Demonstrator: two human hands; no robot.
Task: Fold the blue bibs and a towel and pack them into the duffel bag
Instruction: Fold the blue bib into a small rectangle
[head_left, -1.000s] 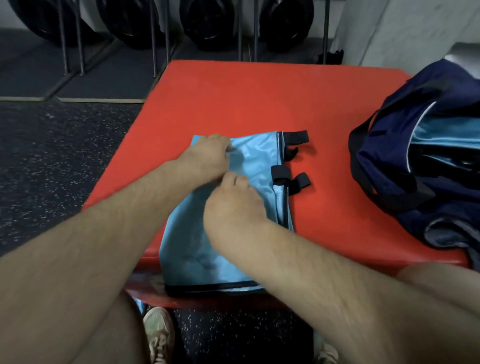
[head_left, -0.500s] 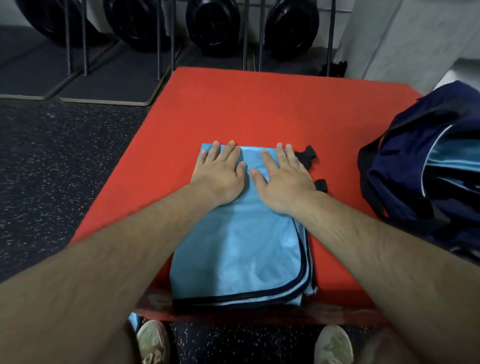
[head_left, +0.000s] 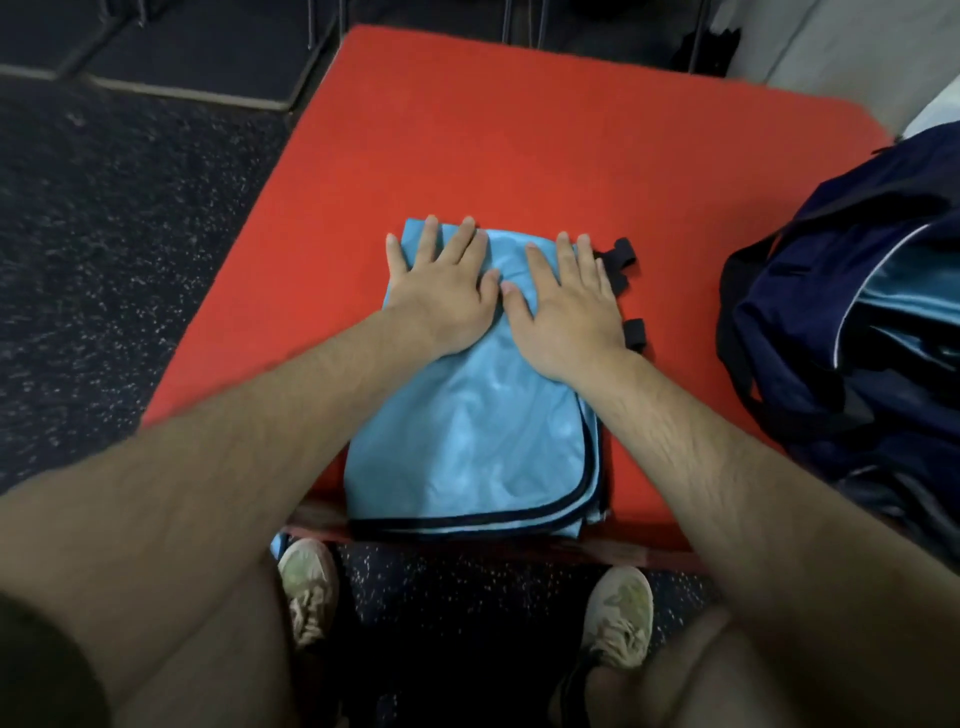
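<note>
Left hand (head_left: 441, 296) and right hand (head_left: 563, 306), fingers straight, press flat on the folded blue bib (head_left: 467, 431) (gripping nothing)

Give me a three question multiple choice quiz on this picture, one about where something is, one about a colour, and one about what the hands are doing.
1. Where is the duffel bag?
A. On the floor by the shoes
B. On the right side of the red mat
C. On top of the bib

2. What colour is the trim along the edge of the folded bib?
A. White
B. Yellow
C. Dark, near black

3. How do the hands lie on the bib?
A. Both flat, fingers straight, pressing it down
B. Both pinching a corner
C. One lifted clear of it

Answers:
1 B, the bag sits at the mat's right edge, apart from the bib.
2 C, a dark band runs round the bib's near edge and right side.
3 A, the left hand and right hand rest side by side, palms down, on the bib's far end.
</note>
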